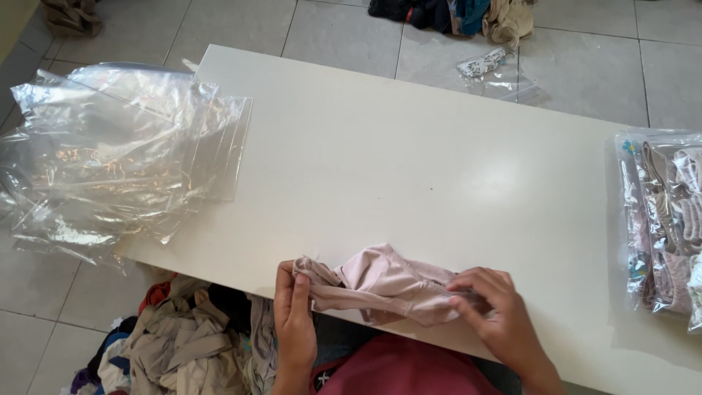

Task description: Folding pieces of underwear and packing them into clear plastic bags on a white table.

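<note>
While hands (395, 311) pinch pink garment (387, 285), clear bags (124, 153) left

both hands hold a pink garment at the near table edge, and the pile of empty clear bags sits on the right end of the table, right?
Not quite. The head view shows the pile of empty clear bags on the left end of the table, not the right; the right end has packed bags. The rest holds: the left hand and right hand hold a pink garment at the near edge.
</note>
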